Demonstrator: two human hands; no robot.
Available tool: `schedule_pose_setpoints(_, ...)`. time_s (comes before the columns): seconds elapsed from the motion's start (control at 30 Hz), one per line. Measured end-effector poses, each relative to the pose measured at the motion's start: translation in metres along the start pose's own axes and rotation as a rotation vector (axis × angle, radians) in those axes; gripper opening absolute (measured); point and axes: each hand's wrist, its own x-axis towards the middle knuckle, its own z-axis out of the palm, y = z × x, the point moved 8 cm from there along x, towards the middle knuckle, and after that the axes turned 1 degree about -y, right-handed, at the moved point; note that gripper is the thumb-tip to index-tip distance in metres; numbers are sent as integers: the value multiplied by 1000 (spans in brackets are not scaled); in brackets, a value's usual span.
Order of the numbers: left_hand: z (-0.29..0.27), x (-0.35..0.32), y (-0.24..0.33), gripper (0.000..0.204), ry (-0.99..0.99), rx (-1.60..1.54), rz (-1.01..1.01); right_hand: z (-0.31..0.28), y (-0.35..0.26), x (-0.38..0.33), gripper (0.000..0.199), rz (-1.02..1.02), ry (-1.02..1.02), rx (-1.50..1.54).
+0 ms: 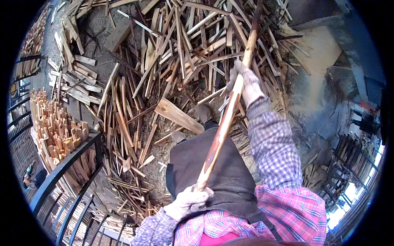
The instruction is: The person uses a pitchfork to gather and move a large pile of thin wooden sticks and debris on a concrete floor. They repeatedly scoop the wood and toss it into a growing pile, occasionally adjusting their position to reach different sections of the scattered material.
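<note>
Gloved left hand [189, 202] is clenched round the near end of a long wooden pole [222, 133]; gloved right hand [248, 84] grips it farther up, above scattered wood strips [179, 45].

no text, label, number or sign can be read anywhere in view.
</note>
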Motion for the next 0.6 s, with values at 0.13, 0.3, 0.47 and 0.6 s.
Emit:
schedule_pose_setpoints(0.13,-3,-9,35,27,175,191,40,21,-16,56,27,12,-44,-97)
schedule_pose_setpoints(0.3,-29,15,40,27,153,200,-8,35,-9,56,20,-76,-107,-52)
schedule_pose_setpoints(0.47,-41,16,27,30,31,269,52,18,-4,88,14,-147,-229,-86)
schedule_pose_setpoints(0.6,-94,-1,3,27,-39,300,137,28,42,58,12,-123,-196,30)
